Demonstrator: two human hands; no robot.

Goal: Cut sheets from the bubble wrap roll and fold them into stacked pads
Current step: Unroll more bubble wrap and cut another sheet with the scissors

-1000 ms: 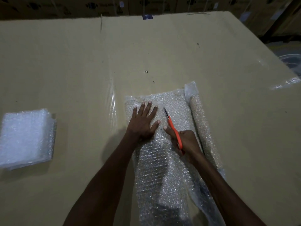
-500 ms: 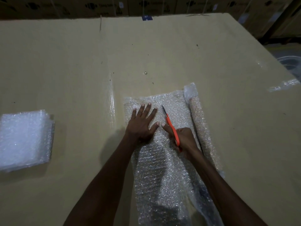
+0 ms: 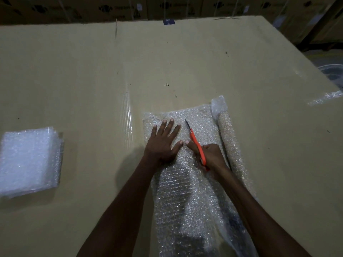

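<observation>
A length of bubble wrap (image 3: 185, 197) lies unrolled on the cardboard table top (image 3: 92, 75), running from the near edge to the middle. The bubble wrap roll (image 3: 231, 145) lies along its right side. My left hand (image 3: 163, 143) presses flat on the sheet with fingers spread. My right hand (image 3: 209, 156) grips an orange-handled cutter (image 3: 196, 145), its blade tip pointing away from me on the sheet, just right of my left hand. A stack of folded bubble wrap pads (image 3: 29, 160) sits at the far left.
Cardboard boxes (image 3: 167, 8) line the far side beyond the table. A strip of clear tape (image 3: 326, 97) lies at the right edge of the table, and a clear plastic item (image 3: 332, 73) shows beyond it. A taped seam (image 3: 127, 115) runs left of the sheet.
The cutter and my right hand have slid a little farther away from me along the sheet. My left hand stays pressed flat on the wrap.
</observation>
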